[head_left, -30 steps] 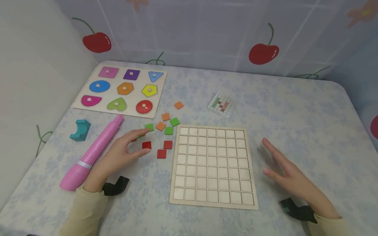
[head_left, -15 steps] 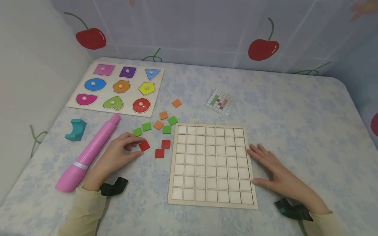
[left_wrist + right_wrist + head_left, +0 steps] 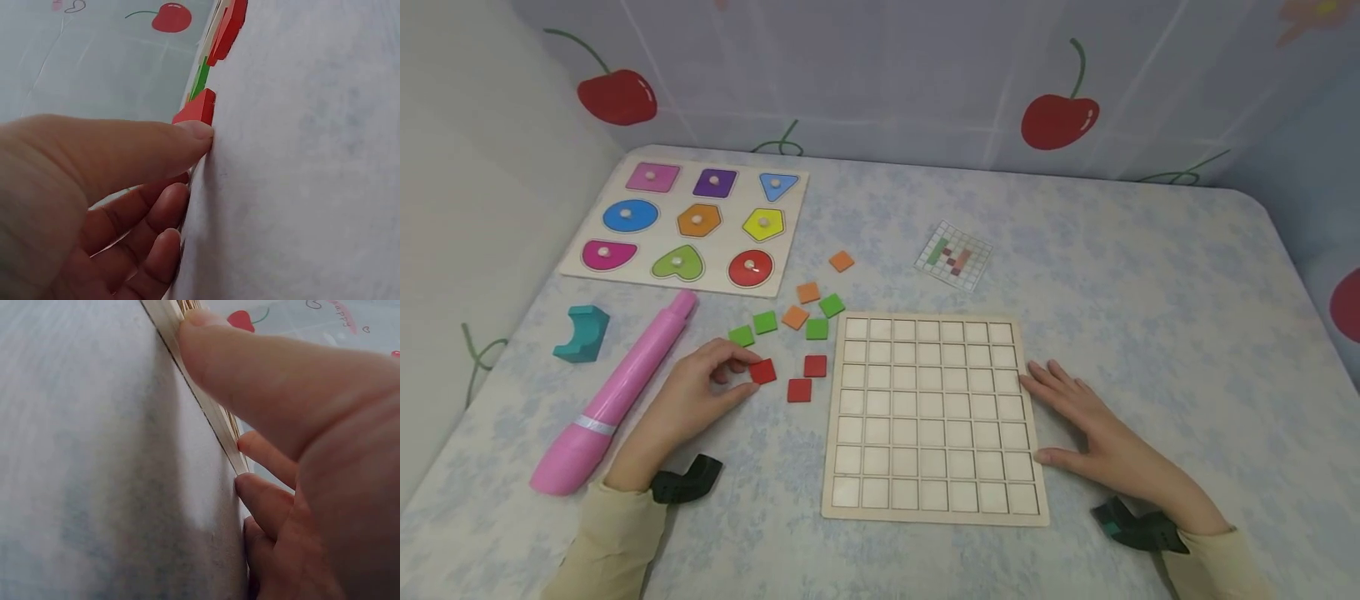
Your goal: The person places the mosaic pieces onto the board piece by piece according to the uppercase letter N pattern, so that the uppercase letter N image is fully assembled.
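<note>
Pinching a red tile (image 3: 763, 372) between thumb and fingers, your left hand (image 3: 700, 387) lies to the left of the grid board (image 3: 933, 406). The tile is a thin, flat square of uniform glossy red with crisp edges; whether it is raised from the surface (image 3: 1150, 275) cannot be told. Your right hand (image 3: 1101, 437), its fingers extended and relaxed, touches the board's right edge. The board is pale wood, square, divided by raised ribs into seven rows of seven shallow cells. Two loose red tiles (image 3: 800, 390) lie just left of the board; green tiles (image 3: 817, 329) and orange tiles (image 3: 795, 317) lie near its far left corner. Beyond its far edge, you see a printed pattern card (image 3: 955, 255).
</note>
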`<state>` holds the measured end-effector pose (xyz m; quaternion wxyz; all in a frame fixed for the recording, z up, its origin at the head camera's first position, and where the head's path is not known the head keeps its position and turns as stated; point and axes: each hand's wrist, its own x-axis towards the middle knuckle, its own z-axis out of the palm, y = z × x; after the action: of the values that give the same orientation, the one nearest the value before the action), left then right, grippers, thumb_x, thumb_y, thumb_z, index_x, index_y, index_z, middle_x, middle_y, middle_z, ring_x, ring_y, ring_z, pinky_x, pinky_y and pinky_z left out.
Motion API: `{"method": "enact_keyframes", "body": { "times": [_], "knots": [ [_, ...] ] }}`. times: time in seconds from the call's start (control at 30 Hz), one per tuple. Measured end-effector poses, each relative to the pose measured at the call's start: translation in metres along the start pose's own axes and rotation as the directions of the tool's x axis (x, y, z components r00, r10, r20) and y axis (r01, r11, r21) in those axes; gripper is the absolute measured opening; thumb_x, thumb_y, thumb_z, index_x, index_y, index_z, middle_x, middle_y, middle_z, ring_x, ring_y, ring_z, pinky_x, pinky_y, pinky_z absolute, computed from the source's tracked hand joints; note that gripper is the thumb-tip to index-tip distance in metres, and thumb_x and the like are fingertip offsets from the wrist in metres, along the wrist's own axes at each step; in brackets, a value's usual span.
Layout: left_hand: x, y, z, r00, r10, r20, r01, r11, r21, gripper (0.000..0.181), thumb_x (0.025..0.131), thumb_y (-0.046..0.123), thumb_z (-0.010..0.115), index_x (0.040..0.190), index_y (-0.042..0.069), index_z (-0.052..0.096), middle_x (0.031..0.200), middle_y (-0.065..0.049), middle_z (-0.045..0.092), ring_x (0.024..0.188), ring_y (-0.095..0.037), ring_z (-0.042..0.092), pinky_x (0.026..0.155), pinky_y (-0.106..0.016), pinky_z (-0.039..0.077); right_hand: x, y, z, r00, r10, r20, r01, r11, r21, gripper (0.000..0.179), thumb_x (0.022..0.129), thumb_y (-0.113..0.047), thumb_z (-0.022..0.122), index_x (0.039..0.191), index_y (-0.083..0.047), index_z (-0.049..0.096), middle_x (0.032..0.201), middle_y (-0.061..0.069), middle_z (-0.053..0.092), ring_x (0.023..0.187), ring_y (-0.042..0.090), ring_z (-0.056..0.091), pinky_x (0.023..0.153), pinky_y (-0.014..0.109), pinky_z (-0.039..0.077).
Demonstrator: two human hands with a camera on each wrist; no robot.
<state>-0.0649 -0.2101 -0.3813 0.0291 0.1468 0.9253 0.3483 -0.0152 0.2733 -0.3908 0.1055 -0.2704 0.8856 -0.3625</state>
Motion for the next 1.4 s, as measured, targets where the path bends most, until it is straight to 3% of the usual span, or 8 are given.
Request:
{"method": "enact_keyframes", "body": {
  "times": [0.3, 0.43, 0.53, 0.63, 0.8, 0.93, 1.1, 1.4],
  "knots": [
    [-0.002, 0.003, -0.001, 1.0, -0.01, -0.009, 0.01, 0.999, -0.042, 0.021, 0.079, 0.0, 0.074, 0.097, 0.006, 0.065, 0.084, -0.001, 0.063, 0.073, -0.016, 0.056, 0.067, -0.024, 0.049, -0.001, -0.001, 0.0, 1.0, -0.005, 0.005, 0.005, 1.0, 0.004, 0.084, 0.08, -0.017, 0.075, 0.148, -0.011, 0.026, 0.153, 0.014, 0.014, 0.139, 0.029, 0.001, 0.109, 0.046, -0.002],
    [0.001, 0.009, -0.006, 0.999, -0.047, -0.01, 0.046, 0.996, -0.077, 0.015, 0.082, 0.005, 0.072, 0.096, 0.007, 0.066, 0.088, -0.001, 0.065, 0.079, -0.017, 0.059, 0.073, -0.03, 0.051, 0.001, -0.001, 0.0, 1.0, -0.014, 0.003, 0.014, 1.0, -0.001, 0.085, 0.079, -0.017, 0.076, 0.149, -0.012, 0.026, 0.153, 0.014, 0.015, 0.139, 0.03, 0.001, 0.109, 0.047, -0.001],
    [0.006, 0.021, -0.007, 0.999, -0.033, -0.009, 0.032, 0.992, -0.126, 0.013, 0.084, 0.007, 0.07, 0.096, 0.007, 0.066, 0.089, 0.0, 0.066, 0.083, -0.015, 0.061, 0.077, -0.036, 0.052, 0.002, 0.0, 0.001, 1.0, -0.006, 0.01, 0.006, 1.0, 0.004, 0.085, 0.08, -0.018, 0.075, 0.149, -0.014, 0.026, 0.153, 0.012, 0.014, 0.139, 0.029, 0.001, 0.108, 0.049, 0.0],
    [0.014, 0.046, -0.003, 0.998, 0.053, 0.015, -0.048, 0.974, -0.221, 0.012, 0.083, 0.003, 0.07, 0.095, 0.006, 0.067, 0.089, 0.001, 0.065, 0.081, -0.013, 0.062, 0.077, -0.037, 0.052, 0.001, 0.001, 0.001, 1.0, -0.012, 0.011, 0.012, 1.0, 0.0, 0.085, 0.08, -0.018, 0.075, 0.149, -0.013, 0.026, 0.153, 0.013, 0.014, 0.139, 0.03, 0.001, 0.108, 0.049, 0.0],
    [0.03, 0.102, 0.027, 0.963, 0.243, 0.117, -0.181, 0.903, -0.389, 0.015, 0.083, 0.001, 0.07, 0.097, 0.004, 0.066, 0.088, 0.002, 0.064, 0.075, -0.009, 0.061, 0.071, -0.029, 0.052, 0.0, 0.003, -0.002, 1.0, -0.017, 0.008, 0.018, 1.0, -0.018, 0.086, 0.079, -0.016, 0.076, 0.149, -0.012, 0.026, 0.153, 0.013, 0.014, 0.139, 0.031, 0.001, 0.108, 0.047, 0.0],
    [0.036, 0.132, 0.058, 0.917, 0.318, 0.242, -0.192, 0.881, -0.432, 0.019, 0.084, 0.003, 0.069, 0.102, 0.006, 0.067, 0.086, 0.003, 0.063, 0.074, -0.005, 0.059, 0.068, -0.023, 0.051, 0.003, 0.003, -0.002, 1.0, -0.012, 0.015, 0.012, 1.0, -0.001, 0.086, 0.079, -0.016, 0.076, 0.149, -0.013, 0.026, 0.153, 0.012, 0.014, 0.139, 0.031, 0.001, 0.107, 0.053, 0.001],
    [0.033, 0.146, 0.085, 0.882, 0.308, 0.358, -0.131, 0.888, -0.44, 0.015, 0.084, 0.004, 0.069, 0.098, 0.008, 0.071, 0.087, 0.004, 0.066, 0.069, -0.001, 0.058, 0.064, -0.021, 0.05, 0.007, 0.0, -0.002, 1.0, -0.01, 0.012, 0.009, 1.0, 0.018, 0.083, 0.08, -0.017, 0.075, 0.148, -0.014, 0.027, 0.153, 0.012, 0.015, 0.139, 0.031, 0.001, 0.105, 0.057, 0.002],
    [0.027, 0.151, 0.114, 0.868, 0.289, 0.404, -0.088, 0.89, -0.447, 0.008, 0.084, 0.002, 0.068, 0.088, 0.008, 0.07, 0.074, 0.01, 0.064, 0.064, 0.002, 0.057, 0.063, -0.017, 0.048, 0.005, -0.001, -0.003, 1.0, -0.001, 0.008, 0.001, 1.0, -0.007, 0.085, 0.08, -0.02, 0.075, 0.149, -0.014, 0.026, 0.153, 0.012, 0.016, 0.139, 0.032, 0.002, 0.106, 0.056, 0.002]
  ]
}}
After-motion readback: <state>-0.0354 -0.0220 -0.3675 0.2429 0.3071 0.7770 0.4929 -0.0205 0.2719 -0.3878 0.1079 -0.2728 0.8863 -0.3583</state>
